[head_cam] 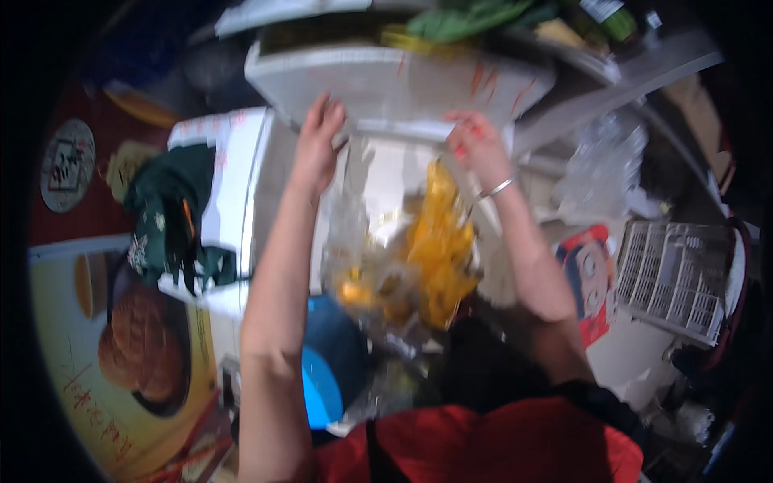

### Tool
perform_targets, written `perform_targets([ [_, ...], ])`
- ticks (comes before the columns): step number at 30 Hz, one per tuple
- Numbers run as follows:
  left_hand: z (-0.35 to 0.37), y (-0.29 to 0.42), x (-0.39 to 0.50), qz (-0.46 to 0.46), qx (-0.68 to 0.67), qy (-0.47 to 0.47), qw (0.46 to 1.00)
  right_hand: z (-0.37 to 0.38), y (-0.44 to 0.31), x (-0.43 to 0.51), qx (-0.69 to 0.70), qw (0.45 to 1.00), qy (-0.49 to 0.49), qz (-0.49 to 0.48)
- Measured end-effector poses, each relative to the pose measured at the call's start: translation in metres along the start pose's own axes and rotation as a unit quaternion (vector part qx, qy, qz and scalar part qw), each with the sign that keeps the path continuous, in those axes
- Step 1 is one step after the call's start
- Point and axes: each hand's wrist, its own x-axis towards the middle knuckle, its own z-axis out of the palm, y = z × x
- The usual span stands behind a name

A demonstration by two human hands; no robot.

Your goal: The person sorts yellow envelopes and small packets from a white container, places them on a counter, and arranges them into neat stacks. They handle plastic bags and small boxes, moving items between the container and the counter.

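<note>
In the head view, my left hand (320,142) is raised before the front wall of a white foam box (374,90), fingers and thumb apart with nothing seen between them. My right hand (480,148) hangs by the box's lower right part, its fingers curled and its wrist in a silver bangle. Blur hides whether it pinches anything or touches the box. Below and between my forearms lies a yellow plastic bag (444,253), beside clear plastic bags (347,241) with orange-yellow contents that I cannot make out.
A blue bin (329,362) stands beside my left forearm. Dark green cloth (172,217) drapes over a white box (226,181) at left. Rightward are a clear plastic bag (601,169), a red cartoon-printed panel (589,278) and a plastic crate (676,278). Green leafy vegetables (465,21) top the foam box.
</note>
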Motion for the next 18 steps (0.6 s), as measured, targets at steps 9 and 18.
perform_targets([
  [9, -0.005, -0.092, -0.124, -0.159, 0.45, -0.342, 0.81, -0.029, 0.07, -0.115, -0.45, 0.88, -0.094, 0.119],
  [18, -0.018, -0.112, -0.15, -0.083, 0.81, -0.284, 0.506, -0.008, 0.134, -0.112, -0.551, 0.792, -0.11, 0.238],
])
